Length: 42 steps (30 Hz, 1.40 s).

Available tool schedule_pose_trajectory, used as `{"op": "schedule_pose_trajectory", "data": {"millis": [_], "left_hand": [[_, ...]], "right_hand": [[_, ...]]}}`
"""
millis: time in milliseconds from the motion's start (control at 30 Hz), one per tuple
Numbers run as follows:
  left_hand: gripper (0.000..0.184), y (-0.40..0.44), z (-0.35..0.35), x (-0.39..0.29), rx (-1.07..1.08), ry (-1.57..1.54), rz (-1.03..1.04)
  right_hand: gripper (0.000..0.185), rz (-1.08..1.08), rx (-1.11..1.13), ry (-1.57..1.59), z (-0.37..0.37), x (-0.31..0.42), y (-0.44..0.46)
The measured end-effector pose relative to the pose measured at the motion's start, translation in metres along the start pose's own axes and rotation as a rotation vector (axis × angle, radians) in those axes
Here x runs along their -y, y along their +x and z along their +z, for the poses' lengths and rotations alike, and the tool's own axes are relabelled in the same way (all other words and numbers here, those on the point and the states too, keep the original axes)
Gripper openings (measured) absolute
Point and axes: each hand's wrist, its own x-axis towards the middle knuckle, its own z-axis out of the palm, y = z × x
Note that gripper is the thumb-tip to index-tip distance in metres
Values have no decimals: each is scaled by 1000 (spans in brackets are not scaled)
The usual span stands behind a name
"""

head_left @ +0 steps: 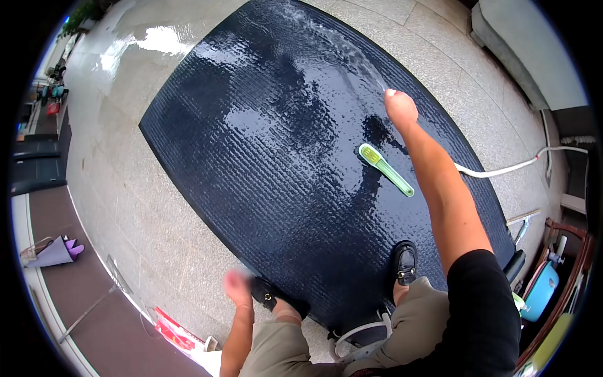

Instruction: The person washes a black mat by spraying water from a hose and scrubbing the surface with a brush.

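Note:
Water sprays toward the upper left from my right hand (401, 108), whose fingers are wrapped round a hose end. The white hose (496, 171) shows again to the right of my forearm. Under the spray lies a wet, dark ribbed mat (270, 144). A green and white brush (386, 169) rests on the mat, below and left of my right hand. My left hand (237, 288) hangs low beside my left shoe, off the mat's lower edge; its fingers are blurred, and what they hold, if anything, cannot be made out.
My black shoes (406, 262) stand at the mat's near side. At the right are a blue basin (541, 292) and a wooden rack. A purple-wrapped bouquet (56, 252) lies at the far left. Wet paving (125, 157) surrounds the mat.

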Motion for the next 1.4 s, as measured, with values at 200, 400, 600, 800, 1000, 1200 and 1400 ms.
{"op": "schedule_pose_trajectory", "data": {"millis": [200, 400, 600, 800, 1000, 1200, 1400], "left_hand": [[19, -15, 9, -57, 77, -142, -139], [19, -16, 10, -58, 61, -133, -152], [20, -24, 11, -57, 112, -109, -161], [18, -36, 19, -68, 195, -125, -168], [18, -36, 30, -65, 236, -115, -117], [18, -43, 44, -70, 403, 25, -26], [25, -57, 72, -134, 1014, 500, 999]], "right_hand": [[52, 13, 40, -9, -4, 4, -9], [53, -137, 372, -163, 29, -24, -67], [52, -335, 689, -231, 53, -101, -207], [40, -474, 885, -192, 67, -87, -277], [31, -697, 829, -282, 109, -89, -285], [39, -912, 729, -725, 116, -26, -297], [41, -809, 857, -539, 130, -12, -297]]}}
